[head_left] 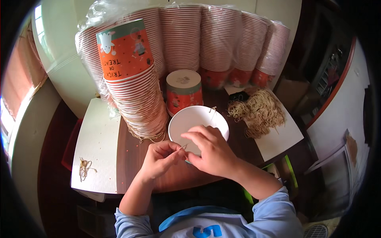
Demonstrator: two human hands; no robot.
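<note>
- The left hand [160, 158] sits near the middle of the brown table [131, 158], its thumb and forefinger pinched shut on a thin tan string [181, 148]; the string is short and pokes up to the right from the fingertips
- The right hand [210, 150] lies just to the right of it, touching it, fingers curled down over the near rim of a white paper cup [196, 121]; it seems to grip both the rim and the same string, though the fingertips are hidden and how firmly they close I cannot tell
- The cup lies open-mouthed toward the camera, just beyond the hands; a second bit of string [213, 109] shows at its far right rim
- To the left of it leans a tall nested stack of cups [135, 95], orange and printed with small figures, with string ends dangling at its near end
- Just beyond the white cup stands one upside-down cup [183, 89], orange with a pale band
- Along the far side lie several long rows of stacked cups in clear plastic wrap [206, 37]
- To the right, a loose heap of tan strings [258, 111] rests on a white sheet [281, 139]
- At the near left, a small knot of string [84, 168] lies on a white board [97, 154], well apart from the hands
</note>
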